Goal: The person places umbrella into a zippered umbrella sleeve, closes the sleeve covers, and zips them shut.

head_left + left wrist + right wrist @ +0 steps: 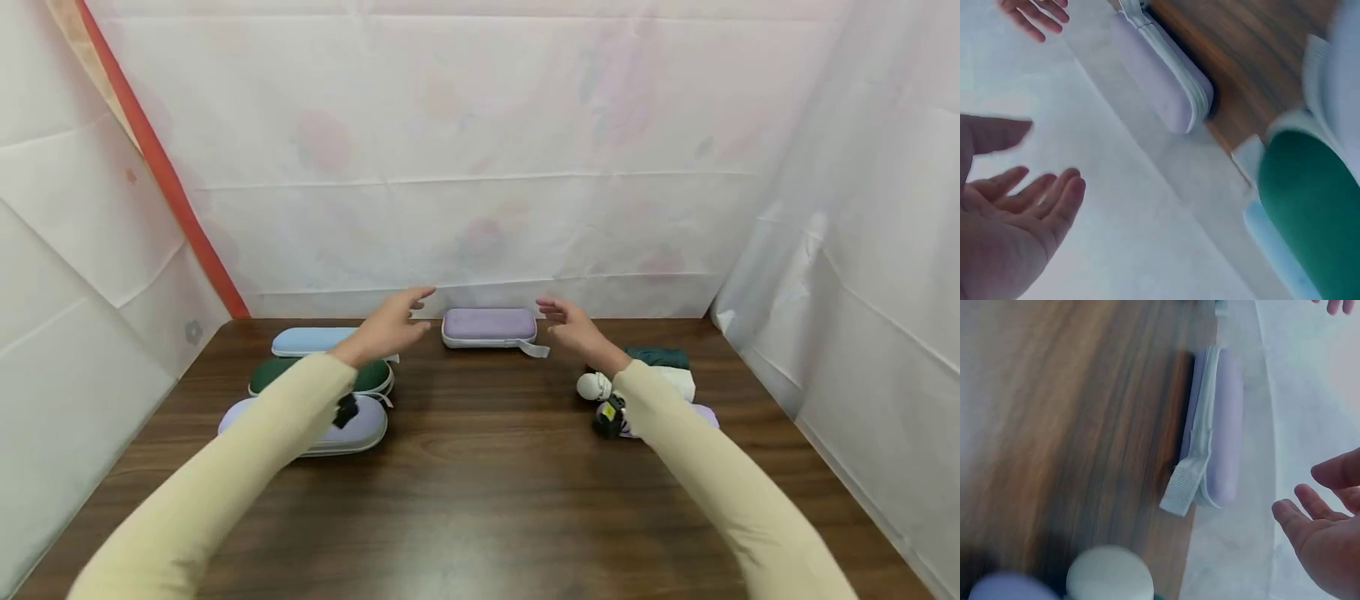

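Note:
A light purple zippered case (489,325) with a grey strap (534,349) lies at the table's far edge. My left hand (392,323) is in the air to its left, fingers loosely spread and pointing toward it. On the other side hovers my right hand (572,326), its fingers relaxed. Neither hand holds anything. In the left wrist view, the thumb stands apart from the fingers of the left hand (1022,212). The right wrist view has the right hand (1329,525) beside the purple case (1227,425), with a gap between them.
Under the left forearm lie a blue case (311,339), a dark green case (375,377) and a lavender case (360,427). By the right forearm are folded umbrellas, dark green (658,357), white (677,382) and purple (705,414). A white sheet (480,167) hangs behind the table.

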### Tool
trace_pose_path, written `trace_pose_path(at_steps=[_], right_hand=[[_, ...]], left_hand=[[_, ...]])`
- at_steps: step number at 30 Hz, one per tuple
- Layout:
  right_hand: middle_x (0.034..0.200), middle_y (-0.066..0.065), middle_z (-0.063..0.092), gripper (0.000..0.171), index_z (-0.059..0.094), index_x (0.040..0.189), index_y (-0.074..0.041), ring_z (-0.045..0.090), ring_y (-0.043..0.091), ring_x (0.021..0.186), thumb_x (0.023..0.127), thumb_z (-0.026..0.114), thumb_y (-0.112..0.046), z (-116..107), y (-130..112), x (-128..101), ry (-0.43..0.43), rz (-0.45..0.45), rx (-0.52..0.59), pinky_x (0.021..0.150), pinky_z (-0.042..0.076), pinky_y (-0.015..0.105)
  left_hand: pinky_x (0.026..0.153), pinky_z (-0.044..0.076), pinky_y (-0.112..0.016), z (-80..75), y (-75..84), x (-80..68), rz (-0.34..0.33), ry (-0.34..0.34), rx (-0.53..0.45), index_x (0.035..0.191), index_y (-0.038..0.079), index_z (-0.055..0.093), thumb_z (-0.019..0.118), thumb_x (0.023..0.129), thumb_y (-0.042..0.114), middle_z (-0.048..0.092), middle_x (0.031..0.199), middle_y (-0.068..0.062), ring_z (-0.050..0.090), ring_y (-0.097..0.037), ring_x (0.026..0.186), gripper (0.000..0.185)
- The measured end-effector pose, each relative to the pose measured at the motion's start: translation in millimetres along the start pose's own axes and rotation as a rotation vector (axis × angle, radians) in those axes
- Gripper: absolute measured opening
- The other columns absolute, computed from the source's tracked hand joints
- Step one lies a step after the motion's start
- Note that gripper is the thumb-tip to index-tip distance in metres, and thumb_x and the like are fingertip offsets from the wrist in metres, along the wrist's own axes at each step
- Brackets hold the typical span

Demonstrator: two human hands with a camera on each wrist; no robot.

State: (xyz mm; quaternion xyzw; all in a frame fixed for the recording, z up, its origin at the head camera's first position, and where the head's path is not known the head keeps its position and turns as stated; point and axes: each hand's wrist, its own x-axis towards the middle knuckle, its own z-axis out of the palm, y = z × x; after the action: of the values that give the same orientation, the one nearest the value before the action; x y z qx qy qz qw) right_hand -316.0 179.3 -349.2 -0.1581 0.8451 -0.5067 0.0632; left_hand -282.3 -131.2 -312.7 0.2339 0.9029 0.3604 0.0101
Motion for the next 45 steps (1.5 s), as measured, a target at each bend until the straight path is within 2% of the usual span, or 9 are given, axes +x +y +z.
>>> trace_pose_path(at_steps=[2,6,9,13,21,27,30,39,45], right_hand=[[0.142,0.028,0.038,0.054,0.036,0.142,0.006,0.033,0.04,0.133,0.089,0.039,0.016,-5.8,-1.5,-9.9,-0.021,-0.028,-0.02,0.102,0.034,0.051],[0.138,0.028,0.043,0.049,0.038,0.141,0.006,0.039,0.04,0.129,0.092,0.044,0.013,-19.6,-4.0,-32.0,-0.061,-0.071,-0.072,0.099,0.038,0.05],[0.134,0.028,0.047,0.046,0.042,0.138,0.005,0.042,0.042,0.125,0.093,0.047,0.01,-33.8,-0.8,-46.4,-0.063,-0.101,-0.144,0.097,0.04,0.05],[0.128,0.027,0.052,0.042,0.046,0.135,0.005,0.046,0.042,0.12,0.094,0.051,0.004,-53.9,8.4,-65.8,-0.042,-0.105,-0.24,0.095,0.039,0.052],[0.118,0.025,0.058,0.037,0.056,0.123,0.008,0.052,0.04,0.11,0.09,0.064,-0.007,-76.4,54.3,-101.8,-0.023,-0.169,-0.428,0.089,0.043,0.054],[0.106,0.016,0.061,0.039,0.064,0.109,0.005,0.056,0.034,0.098,0.076,0.079,-0.01,-83.4,88.3,-117.8,-0.029,-0.346,-0.681,0.083,0.044,0.051],[0.102,0.011,0.059,0.043,0.065,0.107,0.0,0.055,0.028,0.095,0.072,0.083,-0.016,-84.4,96.0,-123.4,-0.027,-0.392,-0.8,0.081,0.044,0.047],[0.101,0.008,0.059,0.053,0.064,0.109,-0.001,0.055,0.025,0.092,0.064,0.088,-0.016,-81.9,103.4,-128.6,-0.03,-0.459,-0.885,0.077,0.046,0.044],[0.101,0.009,0.058,0.053,0.064,0.109,0.0,0.055,0.023,0.091,0.064,0.087,-0.016,-80.3,106.1,-126.9,-0.021,-0.483,-0.907,0.076,0.046,0.043]], left_hand=[[0.094,0.041,-0.052,-7.9,-1.4,-21.3,0.051,-0.013,0.041,0.145,-0.004,0.032,0.06,0.093,0.007,0.035,0.146,-0.023,0.04,-0.04,0.128,0.061],[0.098,0.037,-0.053,-18.6,-11.5,-63.9,0.089,-0.052,0.156,0.142,-0.003,0.039,0.071,0.087,0.019,0.042,0.143,-0.021,0.042,-0.038,0.128,0.067],[0.098,0.037,-0.055,-24.6,-20.7,-89.8,0.054,-0.076,0.246,0.141,0.001,0.044,0.076,0.082,0.029,0.043,0.142,-0.017,0.04,-0.036,0.129,0.073],[0.095,0.038,-0.058,-32.7,-31.9,-115.0,0.002,-0.097,0.323,0.138,0.004,0.048,0.079,0.077,0.039,0.046,0.139,-0.019,0.041,-0.039,0.127,0.077],[0.091,0.04,-0.058,-38.0,-68.9,-149.8,0.066,-0.086,0.358,0.128,-0.003,0.055,0.085,0.07,0.027,0.054,0.127,-0.022,0.047,-0.041,0.118,0.072],[0.088,0.041,-0.061,-42.0,-89.4,-164.6,0.098,-0.049,0.48,0.127,-0.002,0.056,0.088,0.065,0.019,0.055,0.124,-0.022,0.05,-0.041,0.114,0.073],[0.088,0.04,-0.062,-42.9,-96.6,-166.5,0.14,-0.024,0.516,0.126,-0.002,0.056,0.089,0.063,0.016,0.057,0.122,-0.021,0.052,-0.04,0.112,0.074],[0.083,0.045,-0.057,-46.7,-98.9,-160.2,0.209,-0.028,0.554,0.123,-0.002,0.059,0.09,0.061,0.019,0.061,0.113,-0.015,0.056,-0.035,0.104,0.072],[0.082,0.049,-0.052,-50.7,-92.6,-158.4,0.087,-0.085,0.513,0.12,0.0,0.062,0.088,0.064,0.02,0.06,0.11,-0.011,0.057,-0.029,0.099,0.065]])
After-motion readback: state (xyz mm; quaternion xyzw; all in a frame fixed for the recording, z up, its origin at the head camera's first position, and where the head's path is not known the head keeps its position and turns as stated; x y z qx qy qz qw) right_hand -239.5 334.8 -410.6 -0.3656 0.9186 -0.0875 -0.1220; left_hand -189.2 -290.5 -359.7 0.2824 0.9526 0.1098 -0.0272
